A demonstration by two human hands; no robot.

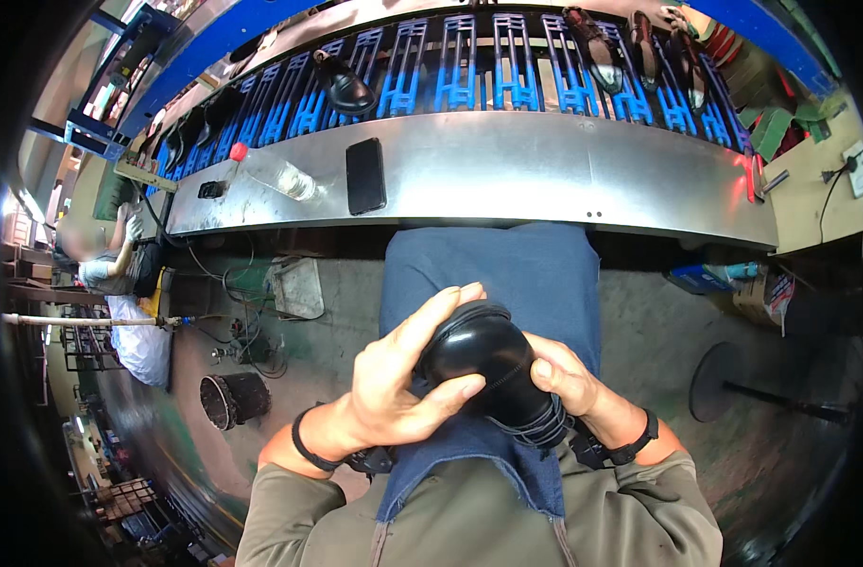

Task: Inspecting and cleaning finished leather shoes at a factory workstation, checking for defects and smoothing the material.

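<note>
A glossy black leather shoe is held above my lap, its rounded toe pointing away from me and its laces bunched near my body. My left hand wraps the toe from the left, with the thumb pressed on the upper and the fingers curled round the front of the sole. On the right side of the shoe, my right hand grips it with the thumb on the upper; its other fingers are hidden. A dark blue apron covers my lap under the shoe.
Ahead lies a metal ledge with a phone and a clear bottle. Behind it runs a conveyor of blue racks carrying shoes. A black bucket stands left, a round-based stand right. Another person sits far left.
</note>
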